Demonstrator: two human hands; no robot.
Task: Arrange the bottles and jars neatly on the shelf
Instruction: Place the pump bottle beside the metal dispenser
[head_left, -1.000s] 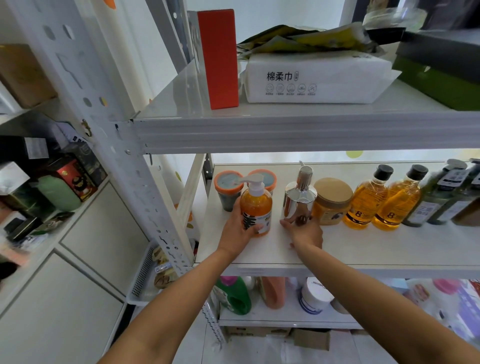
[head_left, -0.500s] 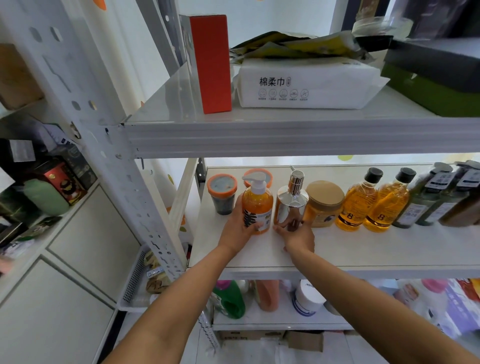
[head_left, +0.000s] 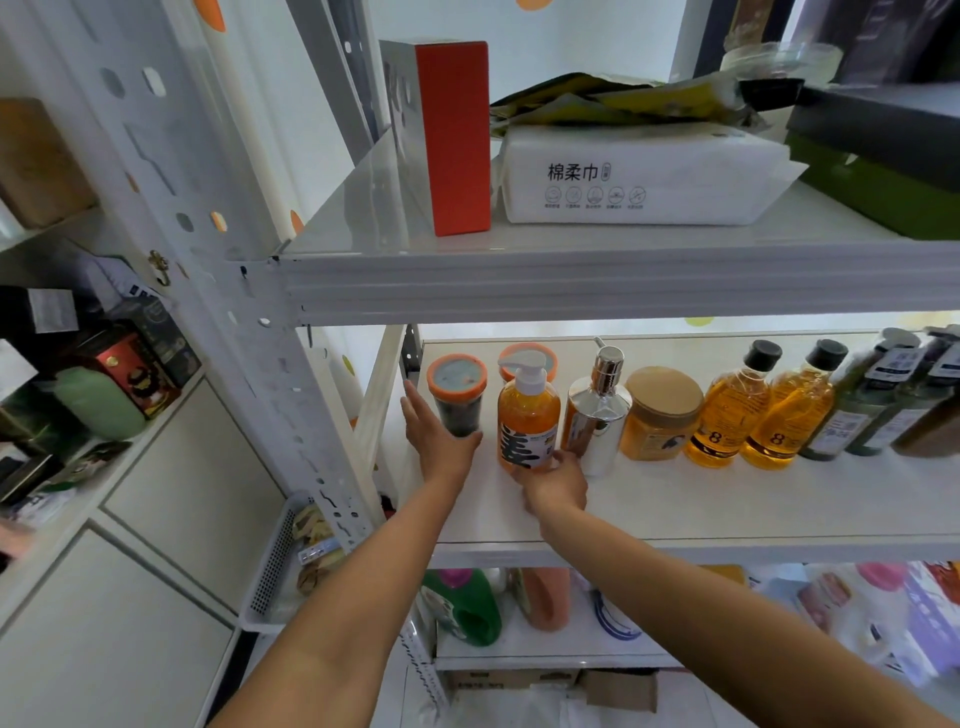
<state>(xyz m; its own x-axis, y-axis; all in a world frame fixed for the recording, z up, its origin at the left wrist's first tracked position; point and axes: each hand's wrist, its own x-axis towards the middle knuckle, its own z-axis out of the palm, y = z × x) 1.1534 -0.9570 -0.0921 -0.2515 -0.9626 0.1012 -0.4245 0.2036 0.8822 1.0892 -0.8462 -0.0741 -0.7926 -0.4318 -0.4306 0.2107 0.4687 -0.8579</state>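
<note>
Head view: white shelf (head_left: 727, 501) carrying a row of bottles and jars.
Orange pump bottle (head_left: 529, 418): upright near the shelf's left end, filled with orange liquid.
Dark jar (head_left: 458, 402): just left of the orange pump bottle, orange-rimmed lid, dark contents.
Silver pump dispenser (head_left: 596, 415): just right of the orange pump bottle, contents hidden.
Tan-lidded jar (head_left: 661, 418): further right, amber contents.
Left hand (head_left: 435, 439): fingers nearly straight along the dark jar's left side.
Right hand (head_left: 557, 487): fingers curled narrowly round the orange pump bottle's foot.

The left hand (head_left: 439, 441) and right hand (head_left: 556, 486) are bare. Behind the wrists, the left forearm (head_left: 369, 587) and right forearm (head_left: 701, 603) are uncovered to the edge of view.
</note>
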